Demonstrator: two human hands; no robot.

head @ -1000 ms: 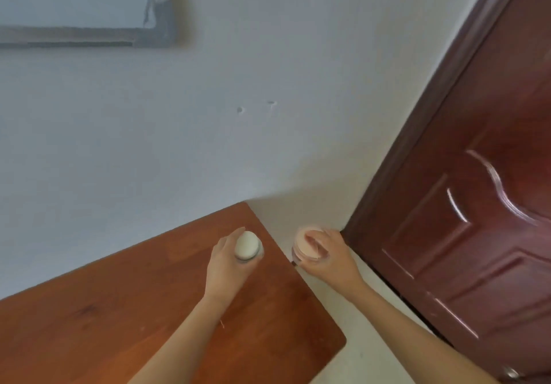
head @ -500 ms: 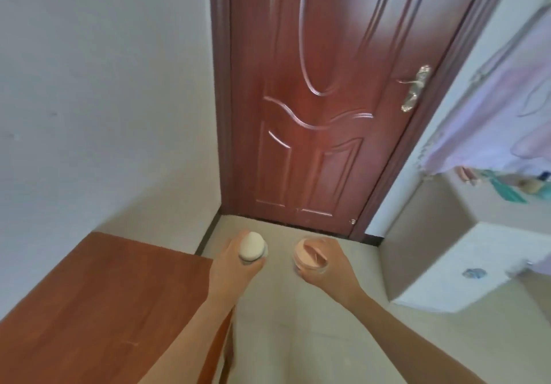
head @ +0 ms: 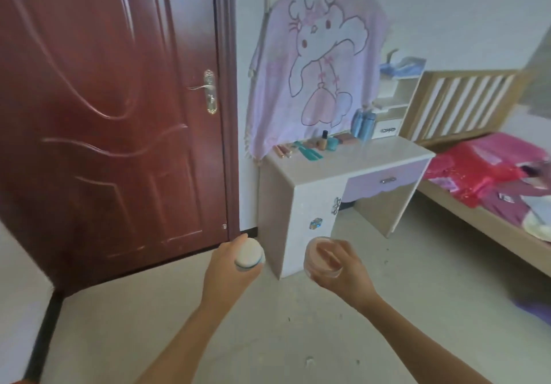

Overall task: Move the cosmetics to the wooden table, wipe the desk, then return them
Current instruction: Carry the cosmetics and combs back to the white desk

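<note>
My left hand (head: 229, 270) curls its fingers round a white-capped jar (head: 250, 253); my right hand (head: 346, 270) grips a pink jar (head: 322, 256) by its rim. One jar per hand, I judge, saves a trip. The white desk (head: 357, 157) stands well beyond my fingertips, with other cosmetics (head: 323, 142) along its back. I can read no label.

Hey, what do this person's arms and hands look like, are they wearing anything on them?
The left hand and right hand are bare: no gloves, rings or bracelets show. The left forearm and right forearm are uncovered down to the frame's bottom edge, with no sleeve, watch or wristband in view. The nails are too blurred to judge.
</note>
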